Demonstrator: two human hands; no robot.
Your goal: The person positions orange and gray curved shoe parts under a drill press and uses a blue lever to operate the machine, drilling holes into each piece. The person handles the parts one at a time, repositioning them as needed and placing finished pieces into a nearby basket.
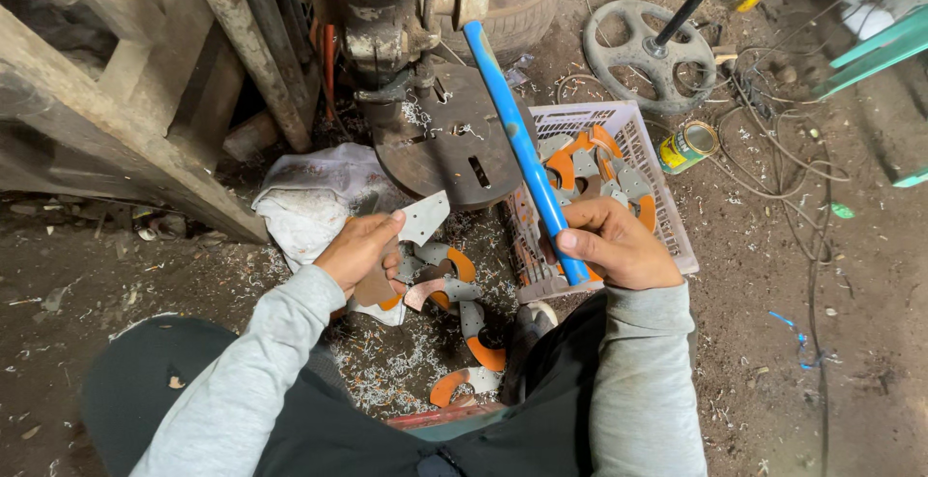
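Observation:
My left hand holds a flat grey metal plate with a pointed end, a little below and left of the round drill-press table. My right hand grips the lower end of a long blue lever handle that runs up to the rusty drill press. Curved grey and orange metal pieces lie on the ground between my knees, among metal shavings.
A white plastic crate with several more curved pieces stands to the right of the press. A white cloth lies at the left. A small tin can, a metal wheel, loose wires and wooden beams surround the spot.

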